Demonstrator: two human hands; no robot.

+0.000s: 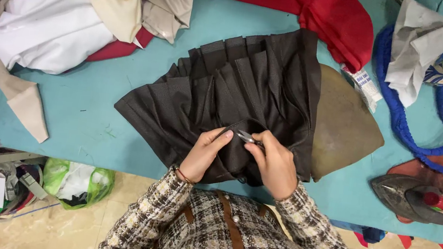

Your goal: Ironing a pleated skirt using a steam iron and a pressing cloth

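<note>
Left hand [205, 153] pinches the pleated skirt [225, 91] at the worktop's [81, 118] near edge; right hand [275, 165] grips small snips [246, 138] there. Bare teal lies left, an iron [409, 198] crowds the right.

A teal-covered worktable [80, 124] stands over a glossy beige tiled floor [79, 231], evenly lit.

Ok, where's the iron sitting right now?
In the head view the iron lies at the far right edge of the teal table, just below the blue cord and right of the dark pleated skirt.
</note>
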